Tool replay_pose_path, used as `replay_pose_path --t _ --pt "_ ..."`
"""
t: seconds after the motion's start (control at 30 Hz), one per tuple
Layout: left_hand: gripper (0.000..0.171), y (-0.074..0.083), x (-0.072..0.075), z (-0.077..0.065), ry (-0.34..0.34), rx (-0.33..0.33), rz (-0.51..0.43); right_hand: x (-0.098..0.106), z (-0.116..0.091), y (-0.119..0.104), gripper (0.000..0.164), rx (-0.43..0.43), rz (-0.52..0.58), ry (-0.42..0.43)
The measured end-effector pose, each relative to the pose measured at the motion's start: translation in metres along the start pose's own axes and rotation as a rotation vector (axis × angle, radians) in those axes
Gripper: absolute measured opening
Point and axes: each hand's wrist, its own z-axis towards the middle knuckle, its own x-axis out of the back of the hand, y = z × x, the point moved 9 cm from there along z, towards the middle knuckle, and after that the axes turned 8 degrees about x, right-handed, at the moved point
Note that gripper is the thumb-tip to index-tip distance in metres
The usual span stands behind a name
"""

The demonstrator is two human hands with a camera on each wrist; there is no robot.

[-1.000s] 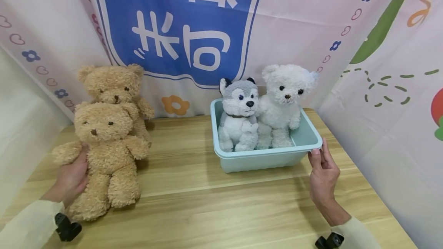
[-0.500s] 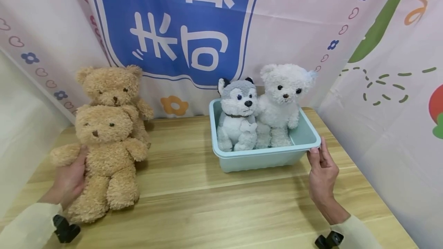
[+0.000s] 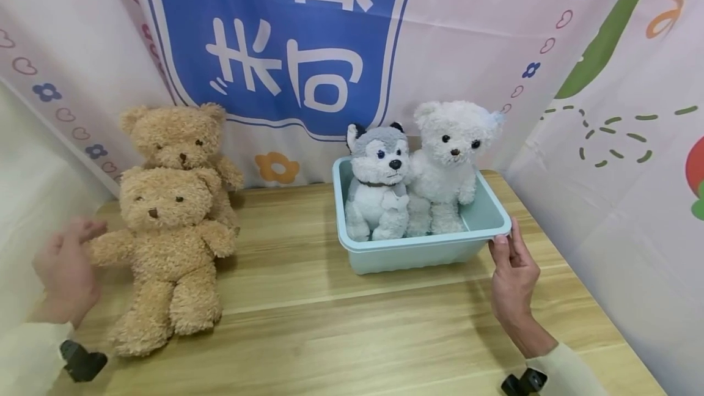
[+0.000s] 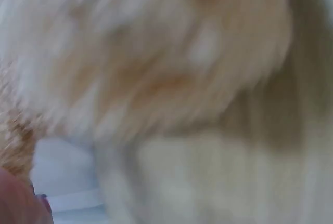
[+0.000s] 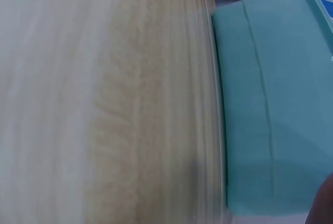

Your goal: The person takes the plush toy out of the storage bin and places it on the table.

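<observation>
Partly hidden, the rear brown bear (image 3: 178,139) shows its head and one arm above and beside the front brown bear (image 3: 173,252), which leans back against it on the left of the table (image 3: 341,335). The left hand (image 3: 68,271) is blurred by motion; its fingers are loose and grip nothing, just beside the front brown bear's outstretched paw, and whether they touch cannot be told. Smeared tan fur fills much of the left wrist view, too close to say which part it is. At right, the pale blue tub (image 3: 412,258) holds a grey-and-white husky (image 3: 379,182) and a white bear (image 3: 448,170), both upright side by side; the front rim hides the bottoms of their feet, and the husky covers part of the white bear. The right hand (image 3: 514,286) pinches the tub's near right corner, thumb in front; the right wrist view catches only a dark sliver of it.
</observation>
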Motion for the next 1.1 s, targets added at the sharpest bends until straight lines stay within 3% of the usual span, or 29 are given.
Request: replay_pose_path --t 0.13,0.27,0.4,0.63,0.73,0.93,1.1 --pt "0.023 0.022 0.000 -0.011 0.079 -0.108 0.178 0.000 0.000 -0.001 0.050 0.015 0.000 0.001" --pt "0.048 0.040 -0.021 -0.032 0.024 -0.258 0.378 0.001 -0.001 -0.001 0.050 0.016 0.007 0.003" --pt "0.058 0.056 -0.044 -0.053 -0.060 -0.338 0.380 0.000 -0.001 -0.001 0.051 0.005 0.005 0.002" --pt "0.057 0.077 -0.093 -0.100 -0.186 -0.509 0.335 0.000 -0.001 -0.001 0.051 0.005 0.001 0.000" --pt "0.059 0.079 -0.119 -0.119 -0.303 -0.546 0.364 0.000 0.000 -0.002 0.051 0.007 0.002 0.000" --pt "0.072 0.077 -0.166 -0.152 -0.467 -0.619 0.447 0.001 -0.001 -0.002 0.050 0.016 0.009 0.009" --pt "0.086 0.058 -0.206 -0.176 -0.592 -0.641 0.581 0.000 -0.001 -0.001 0.050 0.010 0.020 0.010"
